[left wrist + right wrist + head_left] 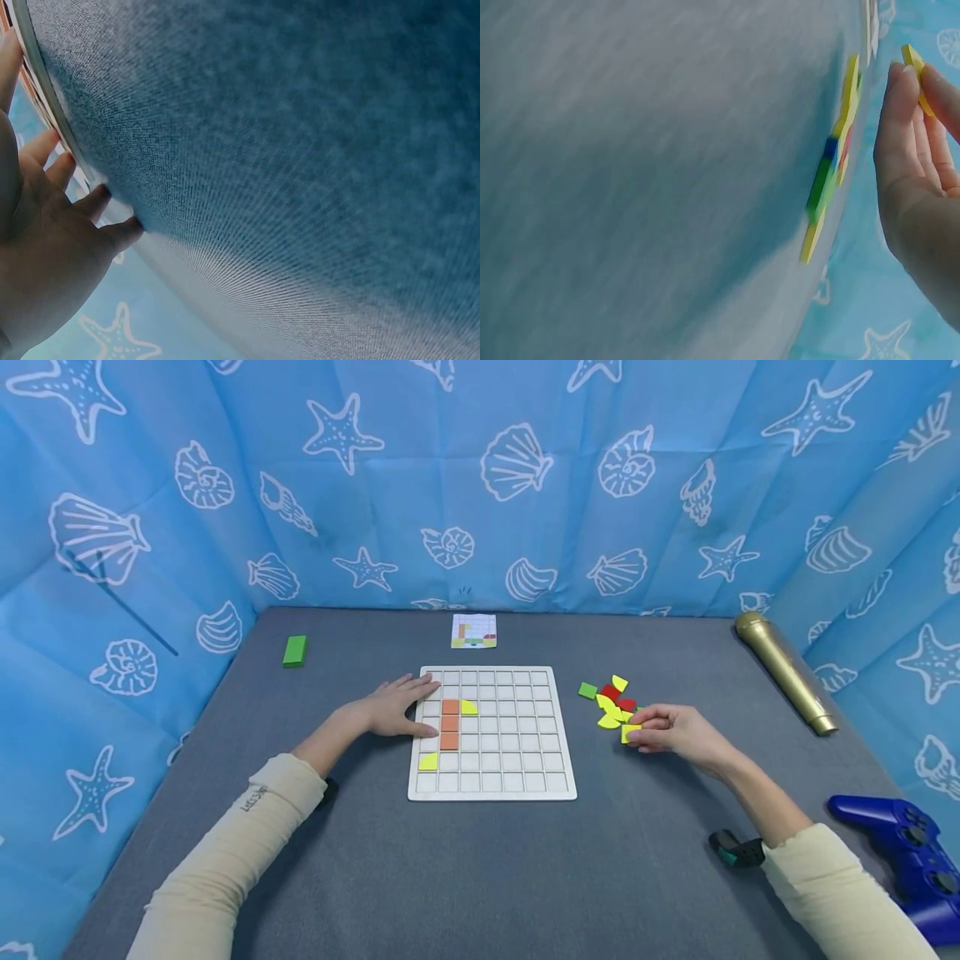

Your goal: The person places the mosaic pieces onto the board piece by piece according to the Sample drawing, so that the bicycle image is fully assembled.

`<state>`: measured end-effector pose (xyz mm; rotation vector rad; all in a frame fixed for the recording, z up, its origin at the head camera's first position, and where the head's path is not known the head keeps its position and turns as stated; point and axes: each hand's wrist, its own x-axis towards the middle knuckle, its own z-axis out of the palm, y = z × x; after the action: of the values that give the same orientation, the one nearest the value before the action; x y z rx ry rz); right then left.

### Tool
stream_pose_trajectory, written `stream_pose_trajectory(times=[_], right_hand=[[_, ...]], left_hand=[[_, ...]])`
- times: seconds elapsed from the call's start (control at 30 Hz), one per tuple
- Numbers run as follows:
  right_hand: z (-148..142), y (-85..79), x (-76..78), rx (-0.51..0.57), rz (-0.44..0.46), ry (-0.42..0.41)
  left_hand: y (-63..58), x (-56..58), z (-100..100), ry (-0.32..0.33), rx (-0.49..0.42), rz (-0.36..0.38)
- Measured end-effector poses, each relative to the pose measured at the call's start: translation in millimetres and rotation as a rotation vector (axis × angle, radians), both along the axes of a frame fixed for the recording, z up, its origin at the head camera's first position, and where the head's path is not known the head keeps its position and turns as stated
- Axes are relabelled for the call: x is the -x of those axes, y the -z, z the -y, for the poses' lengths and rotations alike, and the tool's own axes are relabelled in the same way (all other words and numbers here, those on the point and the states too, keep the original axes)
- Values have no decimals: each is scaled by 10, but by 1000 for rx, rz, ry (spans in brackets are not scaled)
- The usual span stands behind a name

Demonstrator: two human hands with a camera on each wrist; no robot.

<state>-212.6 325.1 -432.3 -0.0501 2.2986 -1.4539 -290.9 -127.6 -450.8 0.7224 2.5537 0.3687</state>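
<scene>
Thumb and fingertips of my right hand (678, 735), nearly closed together, pinched a small, flat yellow tile (628, 734), bright and thin-edged. Seen edge-on from my right wrist, its long axis slanted from eleven o'clock to five. I held it at three o'clock from the white gridded board (492, 797), just beside a loose pile of pieces (609, 713) in yellow, red and green. My left hand (393, 706), fingers spread and fairly straight, gripped nothing and rested at the board's edge, around nine o'clock.
</scene>
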Motion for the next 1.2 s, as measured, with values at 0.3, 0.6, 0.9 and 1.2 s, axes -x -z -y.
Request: stream_pose_trajectory(times=[0.3, 0.6, 0.9, 1.2], right_hand=[[304, -17, 30, 29, -18, -86], [567, 112, 48, 76, -48, -170], [830, 145, 65, 126, -22, -230], [1128, 102, 69, 92, -49, -320]], left_hand=[[-4, -8, 4, 1, -5, -2], [6, -34, -1, 11, -3, 7], [-40, -51, -4, 16, -14, 7], [-3, -31, 0, 16, -4, -14]])
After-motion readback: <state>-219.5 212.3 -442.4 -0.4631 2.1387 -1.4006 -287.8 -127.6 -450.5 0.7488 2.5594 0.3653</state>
